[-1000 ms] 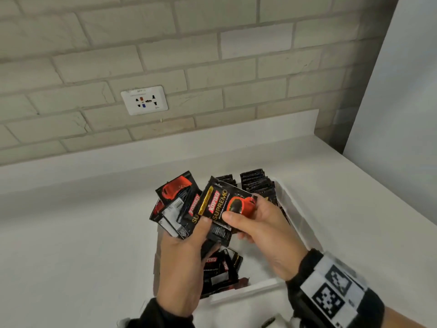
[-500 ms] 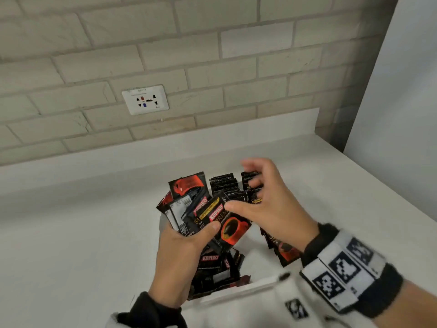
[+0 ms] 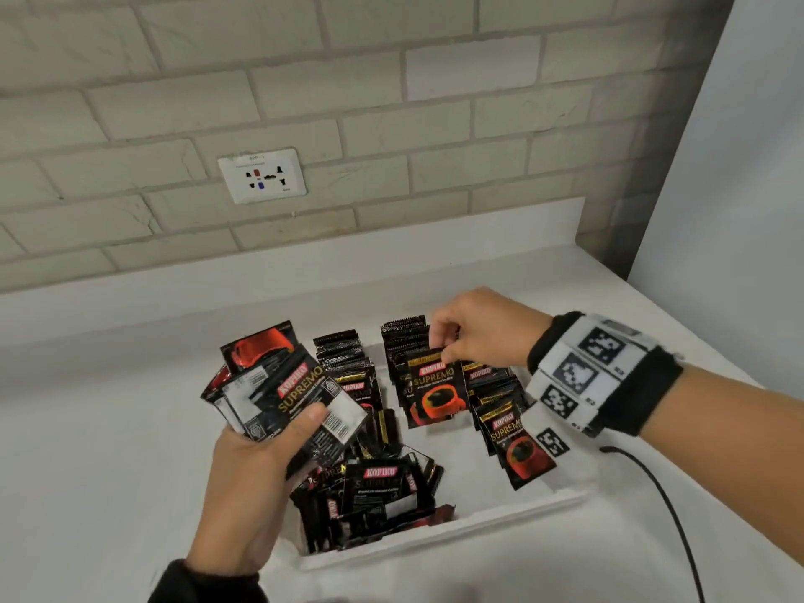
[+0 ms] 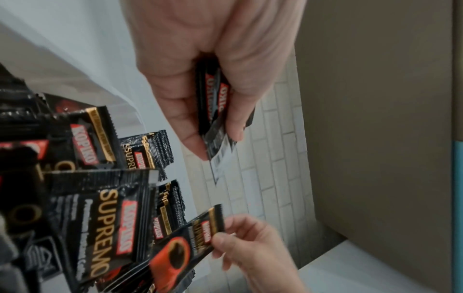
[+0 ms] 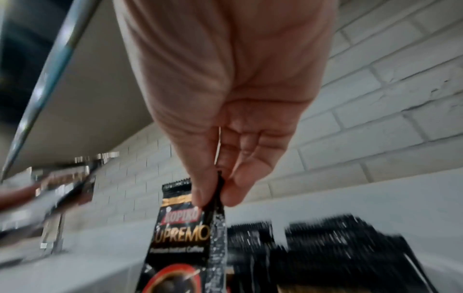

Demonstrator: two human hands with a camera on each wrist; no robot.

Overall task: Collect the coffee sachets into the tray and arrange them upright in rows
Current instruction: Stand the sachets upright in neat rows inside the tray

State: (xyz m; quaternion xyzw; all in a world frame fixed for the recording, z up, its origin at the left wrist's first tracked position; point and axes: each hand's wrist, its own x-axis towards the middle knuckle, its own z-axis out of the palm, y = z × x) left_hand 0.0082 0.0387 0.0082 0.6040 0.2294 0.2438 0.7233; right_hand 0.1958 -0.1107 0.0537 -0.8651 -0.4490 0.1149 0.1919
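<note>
Black and red everywhere on this white counter [image 3: 108, 428], and the action is over the white tray [image 3: 439, 544] near the front edge. Right hand [image 3: 474, 332] has one sachet [image 3: 437, 391] pinched by its top edge between thumb and fingertips, face toward us with the coffee cup showing, hanging upright just over the middle of the tray. The right wrist view confirms that pinch at the sachet's serrated top [image 5: 185, 228], though the picture is blurred lower down. Left hand [image 3: 256, 476] is clamped round a fanned bunch of sachets [image 3: 283, 385], thumb pressed across the front one, held up above the tray's left side; some show barcodes, one shows a red back. Over in the left wrist view, that bunch sits squeezed between thumb and fingers [image 4: 215, 111].

Down in the tray, two rows of upright sachets [image 3: 348, 363] stand at the far end, packed edge to edge. On the right side, a few more [image 3: 517, 446] lean toward the near wall. At the near left corner, a loose heap [image 3: 370, 498] lies jumbled and flat. Behind it all, a brick wall with a white socket plate [image 3: 262, 176], and a black cable [image 3: 661, 507] trails across the counter to the right of the tray
</note>
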